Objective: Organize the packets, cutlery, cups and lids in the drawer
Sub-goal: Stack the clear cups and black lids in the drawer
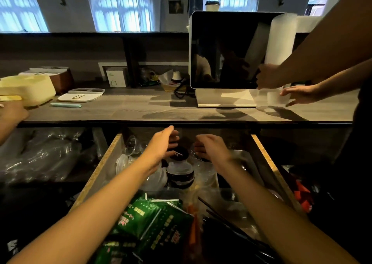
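You are standing at a dim café counter with arched windows glowing behind it, leaning over the pulled-out drawer (94, 175) beneath the wooden worktop (141, 110). Nearest you, green packets (149, 219) are lying heaped at the drawer's front, with black cutlery (227, 223) angling away just to their right. Farther in, a stack of black lids (180, 173) is sitting mid-drawer, clear cups (130, 145) crowding the back left corner. Both your arms are reaching past the packets toward that stack: your left hand (161, 145) is hovering at its far left with fingers loosely spread, apparently gripping nothing, and your right hand (209, 149) is hanging over its right side with fingers curled downward; whether they are pinching anything is hard to tell. The lids are lying between and just below your two hands, the left a touch nearer. Beyond, on the worktop, another person's hands are handling a sleeve of white cups (280, 40) beside a dark screen (223, 50).
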`<state>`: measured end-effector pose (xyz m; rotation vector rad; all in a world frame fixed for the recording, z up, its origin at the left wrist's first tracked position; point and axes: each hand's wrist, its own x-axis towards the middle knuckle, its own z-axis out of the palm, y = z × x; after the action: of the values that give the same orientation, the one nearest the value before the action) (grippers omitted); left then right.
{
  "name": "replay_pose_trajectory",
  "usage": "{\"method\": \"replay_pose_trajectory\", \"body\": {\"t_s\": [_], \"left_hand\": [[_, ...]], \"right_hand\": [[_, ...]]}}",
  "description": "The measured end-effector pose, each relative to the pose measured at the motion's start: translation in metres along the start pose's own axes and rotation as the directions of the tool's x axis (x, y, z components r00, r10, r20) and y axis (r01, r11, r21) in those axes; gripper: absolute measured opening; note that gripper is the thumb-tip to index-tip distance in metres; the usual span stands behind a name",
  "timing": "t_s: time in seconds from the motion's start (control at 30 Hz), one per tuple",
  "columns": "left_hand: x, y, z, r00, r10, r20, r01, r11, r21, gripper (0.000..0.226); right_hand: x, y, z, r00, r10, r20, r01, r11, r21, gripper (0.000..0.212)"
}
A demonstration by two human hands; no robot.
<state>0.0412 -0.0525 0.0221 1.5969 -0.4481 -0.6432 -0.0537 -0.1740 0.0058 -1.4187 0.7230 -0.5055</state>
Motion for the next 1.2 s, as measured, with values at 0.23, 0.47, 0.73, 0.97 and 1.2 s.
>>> {"method": "replay_pose_trajectory", "body": {"t_s": [0.23,0.47,0.73,0.97,1.2], "left_hand": [[0.022,-0.028,-0.067,1.0,-0.002,-0.024,0.004,0.998,0.068,0.032],[0.043,-0.057,-0.1,0.998,0.021,0.054,-0.029,0.986,0.165,0.03],[0.045,-0.083,-0.112,0.985,0.059,0.162,-0.101,0.96,0.262,0.029],[0.043,-0.084,-0.121,0.978,0.082,0.19,-0.152,0.907,0.391,0.023],[0.045,-0.092,-0.135,0.977,0.093,0.194,-0.191,0.791,0.582,0.019]], "right_hand": [[0.036,0.026,0.017,0.997,-0.054,-0.052,0.028,0.912,-0.409,0.019],[0.068,0.051,0.012,0.997,0.046,0.064,0.016,0.678,-0.735,0.034],[0.074,0.074,0.035,0.964,0.031,0.264,0.155,0.739,-0.656,0.022],[0.067,0.045,0.035,0.972,-0.071,0.224,0.228,0.518,-0.825,0.036],[0.046,0.042,0.042,0.81,0.2,0.552,0.41,0.479,-0.776,0.061]]}}
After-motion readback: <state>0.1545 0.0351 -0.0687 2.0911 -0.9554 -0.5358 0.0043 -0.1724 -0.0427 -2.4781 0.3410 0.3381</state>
